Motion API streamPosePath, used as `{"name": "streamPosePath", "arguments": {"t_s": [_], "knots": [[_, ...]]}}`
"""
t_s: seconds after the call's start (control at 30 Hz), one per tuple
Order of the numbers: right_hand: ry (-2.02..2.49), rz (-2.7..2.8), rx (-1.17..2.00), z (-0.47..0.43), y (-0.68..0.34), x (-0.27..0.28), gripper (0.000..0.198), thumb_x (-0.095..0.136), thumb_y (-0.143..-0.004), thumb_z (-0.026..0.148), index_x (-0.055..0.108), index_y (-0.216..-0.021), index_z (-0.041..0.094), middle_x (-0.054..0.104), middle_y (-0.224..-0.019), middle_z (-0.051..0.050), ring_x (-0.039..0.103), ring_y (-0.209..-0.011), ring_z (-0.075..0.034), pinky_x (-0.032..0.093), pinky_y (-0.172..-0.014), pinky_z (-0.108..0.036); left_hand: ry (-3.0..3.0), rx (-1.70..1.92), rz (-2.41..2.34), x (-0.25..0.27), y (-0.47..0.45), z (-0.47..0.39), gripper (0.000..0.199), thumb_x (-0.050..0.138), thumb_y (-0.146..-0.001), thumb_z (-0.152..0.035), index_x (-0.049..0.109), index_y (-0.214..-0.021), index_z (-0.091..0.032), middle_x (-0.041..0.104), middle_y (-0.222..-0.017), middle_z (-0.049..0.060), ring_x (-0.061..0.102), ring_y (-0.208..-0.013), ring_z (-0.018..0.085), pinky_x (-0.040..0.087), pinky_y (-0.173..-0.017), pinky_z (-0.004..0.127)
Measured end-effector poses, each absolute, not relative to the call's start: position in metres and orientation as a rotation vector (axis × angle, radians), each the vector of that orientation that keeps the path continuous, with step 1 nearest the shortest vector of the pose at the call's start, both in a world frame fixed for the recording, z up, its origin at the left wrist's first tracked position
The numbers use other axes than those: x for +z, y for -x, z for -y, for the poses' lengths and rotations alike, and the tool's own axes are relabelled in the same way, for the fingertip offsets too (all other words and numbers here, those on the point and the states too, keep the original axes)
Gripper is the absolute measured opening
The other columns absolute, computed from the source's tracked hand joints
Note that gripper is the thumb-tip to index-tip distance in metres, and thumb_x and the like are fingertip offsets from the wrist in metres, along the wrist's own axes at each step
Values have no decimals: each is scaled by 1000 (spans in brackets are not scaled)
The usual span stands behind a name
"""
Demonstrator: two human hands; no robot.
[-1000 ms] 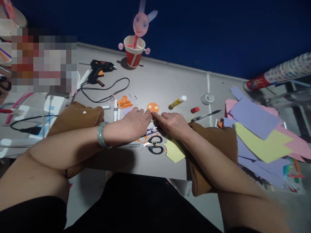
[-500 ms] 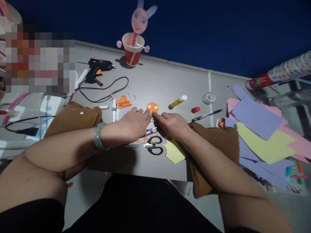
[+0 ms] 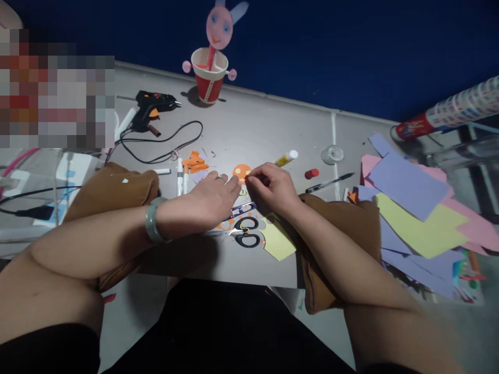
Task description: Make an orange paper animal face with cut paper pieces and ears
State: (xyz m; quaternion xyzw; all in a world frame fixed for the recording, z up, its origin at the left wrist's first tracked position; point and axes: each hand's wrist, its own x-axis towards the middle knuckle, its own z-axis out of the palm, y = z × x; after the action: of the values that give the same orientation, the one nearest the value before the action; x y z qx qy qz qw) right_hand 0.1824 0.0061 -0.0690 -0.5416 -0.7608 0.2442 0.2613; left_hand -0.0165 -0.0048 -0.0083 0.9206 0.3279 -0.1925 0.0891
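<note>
An orange paper disc (image 3: 242, 170) with pale yellow circles for eyes and a yellow mouth strip lies on the table. My left hand (image 3: 213, 201) rests palm down, its fingers stretched out to the disc's lower left edge. At the disc's right edge, the thumb and forefinger of my right hand (image 3: 276, 188) are pinched together; whatever sits between them is too small to make out. Below the hands are black-handled scissors (image 3: 249, 239), a purple tool (image 3: 246, 209) partly covered by my left hand, and a yellow paper piece (image 3: 279, 240).
A glue stick (image 3: 286, 158), its red cap (image 3: 312, 173) and a craft knife (image 3: 329, 183) lie beyond my right hand. Coloured paper sheets (image 3: 413, 187) pile up at right. A glue gun (image 3: 150, 109) and a red paper cup (image 3: 209, 85) with a rabbit face stand at the back.
My right hand has lifted and turned, its fingers now curled into a pinch at the disc's right side. More of the disc shows. The left hand has hardly moved; the view has shifted slightly.
</note>
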Motion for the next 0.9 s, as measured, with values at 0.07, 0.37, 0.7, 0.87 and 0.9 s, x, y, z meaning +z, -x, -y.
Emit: {"name": "streamPosePath", "arguments": {"t_s": [0.07, 0.37, 0.7, 0.87, 0.9], "knots": [[1469, 2043, 689, -9, -181, -70, 15, 58, -88, 26, 69, -84, 18, 69, -86, -7, 60, -78, -20, 46, -75, -33, -2745, -599, -974, -9, 16, 6, 49, 49, -99, -33, 54, -141, -9, 54, -147, 20, 61, -110, 30, 38, -89, 38], [1537, 2108, 812, -13, -177, -66, 13, 61, -86, 24, 72, -83, 18, 67, -86, -6, 60, -76, -18, 45, -73, -32, -2761, -689, -932, -8, 14, 7, 53, 44, -100, -26, 48, -148, -5, 48, -153, 22, 59, -114, 31, 40, -89, 39], [1598, 2206, 749, -15, -173, -65, 12, 59, -88, 23, 70, -84, 18, 69, -88, -7, 62, -81, -20, 45, -77, -33, -2797, -534, -932, -23, 18, 8, 48, 44, -99, -28, 56, -140, -7, 57, -139, 22, 59, -108, 31, 39, -84, 40], [1660, 2283, 668, -13, -169, -63, 15, 56, -90, 24, 68, -84, 18, 69, -89, -8, 61, -80, -21, 43, -73, -32, -2807, -520, -926, -23, 18, 7, 48, 44, -99, -27, 55, -141, -6, 58, -138, 22, 59, -106, 31, 39, -83, 40], [1662, 2299, 659, -13, -169, -63, 15, 55, -91, 25, 68, -85, 18, 69, -89, -9, 61, -80, -21, 42, -73, -32, -2808, -515, -927, -23, 19, 7, 48, 44, -99, -27, 55, -141, -6, 58, -139, 22, 59, -107, 31, 39, -83, 40]]}}
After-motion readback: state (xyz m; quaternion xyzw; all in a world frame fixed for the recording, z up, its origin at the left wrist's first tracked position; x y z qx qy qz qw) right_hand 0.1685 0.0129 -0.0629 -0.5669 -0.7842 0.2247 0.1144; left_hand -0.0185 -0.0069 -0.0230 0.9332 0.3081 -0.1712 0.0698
